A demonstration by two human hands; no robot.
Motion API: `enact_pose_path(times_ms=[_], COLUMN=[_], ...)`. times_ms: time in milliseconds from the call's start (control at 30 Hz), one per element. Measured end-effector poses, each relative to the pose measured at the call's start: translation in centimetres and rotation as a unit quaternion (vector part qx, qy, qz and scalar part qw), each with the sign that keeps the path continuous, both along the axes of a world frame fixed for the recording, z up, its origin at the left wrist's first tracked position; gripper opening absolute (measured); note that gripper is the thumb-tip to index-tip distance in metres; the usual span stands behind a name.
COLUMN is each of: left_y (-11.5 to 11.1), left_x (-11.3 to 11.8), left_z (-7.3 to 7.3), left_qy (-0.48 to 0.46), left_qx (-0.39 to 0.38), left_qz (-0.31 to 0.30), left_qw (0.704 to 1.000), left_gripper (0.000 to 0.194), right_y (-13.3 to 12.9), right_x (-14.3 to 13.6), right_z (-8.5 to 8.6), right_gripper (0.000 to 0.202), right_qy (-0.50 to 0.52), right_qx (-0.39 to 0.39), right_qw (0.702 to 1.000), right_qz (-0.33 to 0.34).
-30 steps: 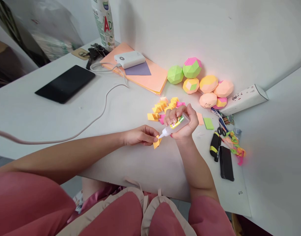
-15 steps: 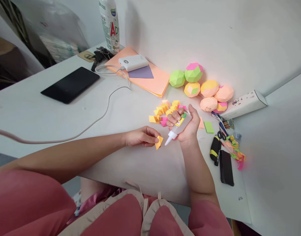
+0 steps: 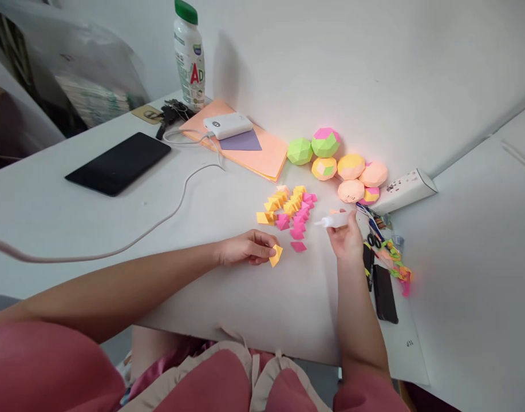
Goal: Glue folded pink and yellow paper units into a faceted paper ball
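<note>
My left hand (image 3: 250, 247) pinches a small yellow folded paper piece (image 3: 276, 256) between thumb and fingers, low over the table. To the right, my right hand (image 3: 347, 236) is closed around a white glue bottle (image 3: 336, 220), its narrow nozzle pointing left. Between and beyond the hands lie several folded paper pieces in rows, yellow ones (image 3: 293, 204) and pink ones (image 3: 297, 233). One pink folded piece (image 3: 299, 246) rests nearest to me, apart from the rows.
Several faceted paper balls (image 3: 351, 166) sit by the wall. Beside them lies a white box (image 3: 406, 191). Further right are scissors (image 3: 374, 240) and a black case (image 3: 385, 293). On the left are a black tablet (image 3: 120, 163), a cabled power bank (image 3: 228, 125) on orange paper (image 3: 266, 160), and a bottle (image 3: 189, 63).
My right hand has moved right with the glue bottle, away from the yellow piece, and the nozzle has swung to point left. My left hand keeps its pinch. The view has shifted slightly.
</note>
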State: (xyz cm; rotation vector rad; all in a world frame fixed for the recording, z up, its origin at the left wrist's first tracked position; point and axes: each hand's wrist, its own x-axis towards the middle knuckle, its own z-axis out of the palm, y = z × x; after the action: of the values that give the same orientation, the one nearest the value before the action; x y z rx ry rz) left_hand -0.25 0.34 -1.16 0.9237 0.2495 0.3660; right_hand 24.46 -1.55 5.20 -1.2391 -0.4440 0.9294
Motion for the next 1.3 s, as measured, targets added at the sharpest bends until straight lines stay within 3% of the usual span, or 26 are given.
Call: enact_pose_path(times_ms=[100, 200, 433, 500, 633, 700, 767, 800, 867, 933, 1000, 1167, 1300], left_y=[0.0, 0.0, 0.0, -0.1, -0.2, -0.3, -0.4, -0.5, -0.5, -0.5, -0.5, -0.7, -0.8], left_x=[0.0, -0.1, -0.2, -0.2, -0.2, -0.2, -0.2, -0.2, -0.3, -0.3, -0.3, -0.2, -0.2], left_z=[0.0, 0.0, 0.1, 0.1, 0.4, 0.6, 0.7, 0.7, 0.6, 0.4, 0.2, 0.2, 0.4], left_qy=[0.000, 0.007, 0.020, 0.018, 0.026, 0.038, 0.052, 0.057, 0.062, 0.063, 0.059, 0.047, 0.025], left_qx=[0.009, 0.016, 0.032, 0.034, 0.043, 0.046, 0.051, 0.056, 0.071, 0.089, 0.104, 0.116, 0.104], left_qz=[-0.008, -0.014, -0.013, -0.015, -0.010, -0.005, -0.003, -0.003, -0.006, -0.007, -0.005, 0.005, 0.027], left_qw=[1.000, 1.000, 0.999, 0.999, 0.999, 0.998, 0.997, 0.997, 0.995, 0.994, 0.993, 0.992, 0.994], left_gripper=[0.013, 0.015, 0.018, 0.018, 0.022, 0.025, 0.028, 0.028, 0.029, 0.029, 0.028, 0.026, 0.023], right_y=[-1.8, -3.3, -3.9, -4.1, -4.9, -5.3, -5.5, -5.6, -5.7, -5.8, -5.8, -5.4, -5.1], right_x=[1.0, 1.3, 0.8, 0.2, -1.5, -2.3, -2.9, -3.1, -3.5, -3.9, -4.3, -5.5, -6.3], right_z=[-3.0, -5.0, -5.9, -5.7, -5.7, -5.7, -5.6, -5.6, -5.4, -5.4, -5.6, -6.0, -5.9], right_gripper=[0.043, 0.046, 0.033, 0.024, 0.009, 0.011, 0.015, 0.017, 0.017, 0.016, 0.018, 0.026, 0.025], right_qy=[-0.180, -0.251, -0.453, -0.543, -0.721, -0.735, -0.715, -0.690, -0.582, -0.404, -0.254, -0.089, 0.020], right_qx=[-0.060, -0.079, -0.116, -0.082, 0.019, 0.009, -0.012, -0.016, -0.016, -0.024, -0.038, -0.047, -0.069], right_qw=[0.981, 0.963, 0.880, 0.833, 0.692, 0.673, 0.691, 0.715, 0.802, 0.898, 0.945, 0.963, 0.954], right_qz=[-0.039, -0.063, -0.077, -0.071, 0.024, 0.082, 0.105, 0.111, 0.134, 0.174, 0.204, 0.250, 0.292])
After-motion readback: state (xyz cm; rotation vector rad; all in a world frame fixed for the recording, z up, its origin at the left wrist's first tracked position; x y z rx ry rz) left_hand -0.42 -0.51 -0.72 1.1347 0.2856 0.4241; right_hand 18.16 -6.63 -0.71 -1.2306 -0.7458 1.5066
